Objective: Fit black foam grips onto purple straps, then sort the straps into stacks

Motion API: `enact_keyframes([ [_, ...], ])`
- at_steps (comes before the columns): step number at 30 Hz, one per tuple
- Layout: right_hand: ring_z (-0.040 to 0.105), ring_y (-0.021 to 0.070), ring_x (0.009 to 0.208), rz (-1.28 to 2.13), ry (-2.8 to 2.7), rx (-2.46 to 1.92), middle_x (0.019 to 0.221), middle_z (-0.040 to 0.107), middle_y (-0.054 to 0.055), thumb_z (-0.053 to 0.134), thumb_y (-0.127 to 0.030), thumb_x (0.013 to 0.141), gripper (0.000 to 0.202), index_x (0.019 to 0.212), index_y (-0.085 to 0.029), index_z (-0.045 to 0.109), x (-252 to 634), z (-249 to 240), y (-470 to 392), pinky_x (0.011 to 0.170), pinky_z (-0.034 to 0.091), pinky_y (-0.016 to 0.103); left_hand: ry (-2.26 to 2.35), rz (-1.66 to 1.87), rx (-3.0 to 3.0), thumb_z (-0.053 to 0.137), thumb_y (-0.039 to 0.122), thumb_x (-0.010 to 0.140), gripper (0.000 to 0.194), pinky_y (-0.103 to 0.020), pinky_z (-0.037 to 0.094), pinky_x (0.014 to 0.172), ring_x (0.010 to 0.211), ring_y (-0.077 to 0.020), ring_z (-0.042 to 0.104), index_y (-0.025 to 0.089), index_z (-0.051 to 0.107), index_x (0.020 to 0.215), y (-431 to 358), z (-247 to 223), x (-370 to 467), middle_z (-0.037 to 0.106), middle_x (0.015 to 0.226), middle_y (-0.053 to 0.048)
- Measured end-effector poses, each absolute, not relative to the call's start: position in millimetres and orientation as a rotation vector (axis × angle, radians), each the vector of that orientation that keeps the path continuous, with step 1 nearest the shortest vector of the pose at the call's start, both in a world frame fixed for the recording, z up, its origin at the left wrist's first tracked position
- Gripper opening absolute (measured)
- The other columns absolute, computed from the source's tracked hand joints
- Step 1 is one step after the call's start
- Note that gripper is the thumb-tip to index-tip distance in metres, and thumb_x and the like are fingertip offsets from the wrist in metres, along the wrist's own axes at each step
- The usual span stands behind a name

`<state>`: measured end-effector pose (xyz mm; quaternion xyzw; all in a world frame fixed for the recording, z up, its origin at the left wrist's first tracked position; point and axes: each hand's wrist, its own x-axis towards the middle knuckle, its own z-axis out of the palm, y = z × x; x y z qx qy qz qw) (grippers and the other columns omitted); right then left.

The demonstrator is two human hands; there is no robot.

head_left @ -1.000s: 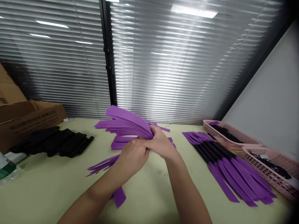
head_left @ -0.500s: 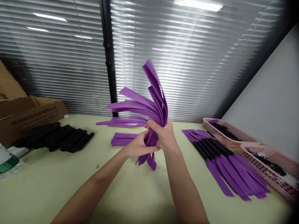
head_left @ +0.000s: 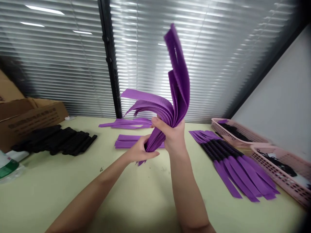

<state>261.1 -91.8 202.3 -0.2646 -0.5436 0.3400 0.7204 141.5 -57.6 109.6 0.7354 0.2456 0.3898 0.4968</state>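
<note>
A thick bundle of purple webbing straps [head_left: 157, 138] is held above the table between my hands. My right hand [head_left: 173, 137] wraps round its middle, thumb across the front. Lower down, my left hand [head_left: 140, 150] grips the bundle near its bottom ends, with fingers partly hidden behind it. Above my right hand the straps fan out: some bend over to the left, others stand up and curve. Behind the hands, more purple straps [head_left: 126, 141] lie flat in a short stack, and a looser purple pile [head_left: 121, 123] lies farther back.
On the right lie purple straps with black middle sections [head_left: 218, 150], beside two pink baskets [head_left: 261, 144] holding black items. Black padded pieces [head_left: 65, 139] lie at left, near a cardboard box [head_left: 36, 118] and a bottle with a green label [head_left: 8, 168]. Window blinds [head_left: 150, 64] stand behind the table.
The bundle has tilted, its upper ends swinging up and to the right. My left hand has shifted slightly left and down along it; my right hand has moved slightly right.
</note>
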Motion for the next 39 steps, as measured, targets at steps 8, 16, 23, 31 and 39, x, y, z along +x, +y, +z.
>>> enact_keyframes([
  [8,0.060,0.0138,0.062,0.806,-1.234,-0.669,0.069,0.061,-0.002,0.083,-0.038,0.057,0.036,0.082,-0.021,0.062,264,196,-76,0.059,0.054,0.029,0.570,0.958,1.798,0.076,0.026,0.067,0.040,-0.024,0.039,0.057,0.062,-0.0112,0.047,0.014,0.055,0.099,-47,94,147,0.048,0.069,0.004],
  [16,0.054,0.0114,0.051,0.841,-1.106,-0.674,0.059,0.057,-0.005,0.079,-0.035,0.060,0.030,0.073,-0.020,0.057,284,204,-76,0.052,0.052,0.028,0.688,0.866,1.859,0.069,0.020,0.069,0.044,-0.025,0.041,0.064,0.073,-0.0127,0.047,0.015,0.054,0.110,-52,105,147,0.051,0.086,0.000],
  [23,0.054,0.0110,0.050,0.851,-0.992,-0.683,0.059,0.054,-0.006,0.078,-0.023,0.056,0.028,0.068,-0.019,0.053,292,201,-68,0.051,0.051,0.028,0.748,0.716,1.821,0.062,0.012,0.064,0.043,-0.023,0.038,0.058,0.068,-0.0116,0.044,0.016,0.055,0.106,-50,99,146,0.047,0.080,0.001],
  [31,0.049,0.0076,0.050,0.802,-0.891,-0.555,0.062,0.049,-0.008,0.072,-0.017,0.057,0.028,0.077,-0.020,0.053,318,206,-67,0.046,0.048,0.023,0.729,0.506,1.880,0.062,0.010,0.060,0.049,-0.025,0.040,0.064,0.076,-0.0156,0.050,0.018,0.059,0.109,-45,98,143,0.053,0.088,0.000],
  [39,0.042,0.0048,0.041,0.842,-0.799,-0.502,0.054,0.043,-0.012,0.074,-0.021,0.057,0.035,0.077,-0.022,0.046,323,204,-61,0.039,0.038,0.019,0.848,0.383,1.876,0.065,0.014,0.056,0.050,-0.025,0.038,0.056,0.069,-0.0164,0.052,0.017,0.059,0.105,-46,98,139,0.056,0.082,0.000],
])
